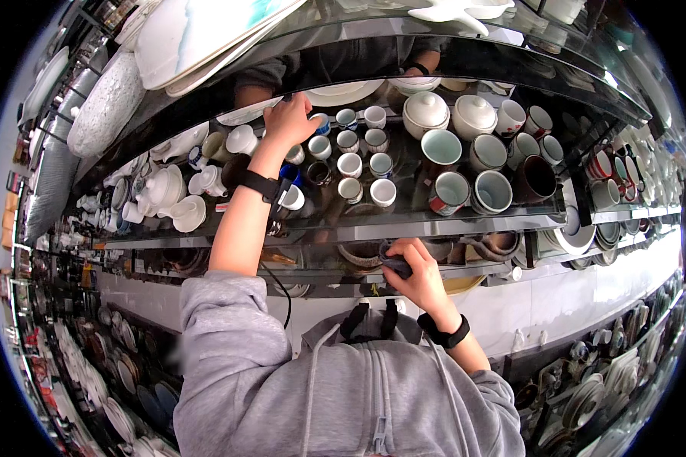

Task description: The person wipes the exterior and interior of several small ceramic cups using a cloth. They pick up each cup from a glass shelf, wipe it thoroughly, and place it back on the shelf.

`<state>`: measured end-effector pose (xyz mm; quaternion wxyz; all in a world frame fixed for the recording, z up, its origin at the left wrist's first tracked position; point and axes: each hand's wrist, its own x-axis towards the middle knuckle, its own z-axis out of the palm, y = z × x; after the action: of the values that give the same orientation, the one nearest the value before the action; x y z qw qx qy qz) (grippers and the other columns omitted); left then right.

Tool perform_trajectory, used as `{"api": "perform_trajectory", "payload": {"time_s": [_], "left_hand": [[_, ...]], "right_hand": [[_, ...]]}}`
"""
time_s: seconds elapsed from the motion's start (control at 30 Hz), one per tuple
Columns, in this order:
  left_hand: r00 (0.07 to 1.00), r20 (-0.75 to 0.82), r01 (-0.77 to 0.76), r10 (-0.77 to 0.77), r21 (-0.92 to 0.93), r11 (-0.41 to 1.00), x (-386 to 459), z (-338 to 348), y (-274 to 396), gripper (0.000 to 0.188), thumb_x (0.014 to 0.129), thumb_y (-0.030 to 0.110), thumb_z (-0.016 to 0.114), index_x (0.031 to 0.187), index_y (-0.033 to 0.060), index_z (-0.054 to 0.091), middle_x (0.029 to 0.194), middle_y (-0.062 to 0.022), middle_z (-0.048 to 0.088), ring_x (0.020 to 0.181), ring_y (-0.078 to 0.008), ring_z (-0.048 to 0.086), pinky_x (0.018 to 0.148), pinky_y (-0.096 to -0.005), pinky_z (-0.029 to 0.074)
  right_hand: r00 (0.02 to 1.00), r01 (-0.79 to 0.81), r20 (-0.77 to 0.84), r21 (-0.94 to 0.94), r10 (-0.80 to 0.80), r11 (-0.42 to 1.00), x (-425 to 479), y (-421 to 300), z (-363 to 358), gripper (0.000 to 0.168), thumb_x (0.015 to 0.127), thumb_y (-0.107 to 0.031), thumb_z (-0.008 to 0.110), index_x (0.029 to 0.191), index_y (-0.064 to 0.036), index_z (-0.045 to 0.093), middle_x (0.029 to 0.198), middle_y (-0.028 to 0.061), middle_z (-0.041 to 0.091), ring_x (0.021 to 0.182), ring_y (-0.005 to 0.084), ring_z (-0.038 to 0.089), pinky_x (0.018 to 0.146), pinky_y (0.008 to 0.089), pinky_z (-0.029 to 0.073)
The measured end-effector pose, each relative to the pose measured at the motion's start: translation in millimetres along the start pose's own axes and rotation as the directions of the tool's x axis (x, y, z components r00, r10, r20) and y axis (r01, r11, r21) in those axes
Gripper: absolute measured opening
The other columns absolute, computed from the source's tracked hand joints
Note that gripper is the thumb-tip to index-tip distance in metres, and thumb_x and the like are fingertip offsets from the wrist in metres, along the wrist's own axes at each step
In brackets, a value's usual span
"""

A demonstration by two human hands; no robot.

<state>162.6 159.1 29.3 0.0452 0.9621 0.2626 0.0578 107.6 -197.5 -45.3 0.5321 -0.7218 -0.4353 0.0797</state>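
My left hand (288, 119) reaches over the dark shelf, its fingertips at the shelf's back beneath the upper ledge. The thumb is beside a blue patterned cup (322, 124); whether it touches the cup or the fingers hold anything, I cannot tell. Several small cups stand in rows to its right, among them a white cup (383, 192) and a dark cup (319, 173). Lower down, in front of the shelf edge, my right hand (416, 273) grips a bunched dark grey cloth (396, 264).
Lidded white jars (426, 113) and larger mugs (450, 192) crowd the shelf's right part. Teapots (166, 185) fill the left. Large stacked plates (206, 40) overhang from the upper glass shelf (366, 28). Below the shelf edge (343, 232) sit dark bowls (496, 245).
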Motion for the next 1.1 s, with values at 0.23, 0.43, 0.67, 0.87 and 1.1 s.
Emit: {"api": "perform_trajectory", "payload": {"time_s": [0.23, 0.43, 0.67, 0.87, 1.1], "left_hand": [[0.995, 0.064, -0.062, 0.07, -0.121, 0.991, -65.9, -36.0, -10.0, 0.036, 0.08, 0.039, 0.071, 0.097, 0.0126, 0.053, 0.092, -0.0026, 0.069, 0.094, -0.0259, 0.065, 0.096, -0.0474, 0.033], [0.994, -0.088, -0.079, 0.072, -0.075, 0.994, -132.6, -19.4, -32.0, 0.043, 0.071, 0.038, 0.078, 0.096, 0.0124, 0.055, 0.091, -0.0012, 0.063, 0.091, -0.0256, 0.059, 0.085, -0.0405, 0.034], [0.994, -0.11, 0.02, -0.011, 0.083, 0.996, -159.8, 22.6, -29.5, 0.048, 0.066, 0.037, 0.082, 0.095, 0.0111, 0.054, 0.087, -0.0053, 0.062, 0.088, -0.0273, 0.058, 0.078, -0.0408, 0.035], [0.988, -0.154, 0.03, -0.023, 0.043, 0.999, -157.2, 42.0, -33.2, 0.048, 0.065, 0.035, 0.082, 0.095, 0.0109, 0.053, 0.086, -0.0064, 0.062, 0.089, -0.0275, 0.059, 0.077, -0.0414, 0.036], [0.992, -0.123, -0.025, 0.015, -0.081, 0.996, -157.6, 42.5, 4.1, 0.049, 0.064, 0.034, 0.082, 0.095, 0.0113, 0.052, 0.083, -0.0062, 0.062, 0.086, -0.0288, 0.06, 0.079, -0.0421, 0.037]], "right_hand": [[0.996, 0.054, 0.067, 0.034, -0.057, 0.998, 4.7, -4.2, 11.3, 0.031, 0.071, -0.003, 0.075, 0.097, -0.002, 0.058, 0.102, 0.013, 0.059, 0.092, 0.0326, 0.062, 0.078, 0.0376, 0.052], [0.991, 0.086, 0.103, 0.036, -0.09, 0.996, 0.6, -7.0, 19.4, 0.03, 0.073, -0.006, 0.074, 0.098, -0.004, 0.058, 0.104, 0.0115, 0.058, 0.091, 0.0339, 0.063, 0.073, 0.0395, 0.054], [0.99, 0.073, 0.12, 0.03, -0.076, 0.997, -5.8, -12.3, 21.5, 0.03, 0.072, -0.007, 0.074, 0.098, -0.005, 0.059, 0.104, 0.0111, 0.059, 0.089, 0.034, 0.063, 0.072, 0.0395, 0.054], [0.992, 0.071, 0.104, 0.015, -0.072, 0.997, -11.7, -11.5, 19.9, 0.031, 0.071, -0.007, 0.075, 0.098, -0.005, 0.059, 0.104, 0.0111, 0.059, 0.089, 0.0337, 0.063, 0.072, 0.0394, 0.054], [0.994, 0.048, 0.101, -0.009, -0.047, 0.999, -15.3, -11.0, 17.6, 0.032, 0.071, -0.008, 0.076, 0.098, -0.005, 0.059, 0.104, 0.0112, 0.059, 0.089, 0.0331, 0.064, 0.072, 0.0392, 0.054]]}}
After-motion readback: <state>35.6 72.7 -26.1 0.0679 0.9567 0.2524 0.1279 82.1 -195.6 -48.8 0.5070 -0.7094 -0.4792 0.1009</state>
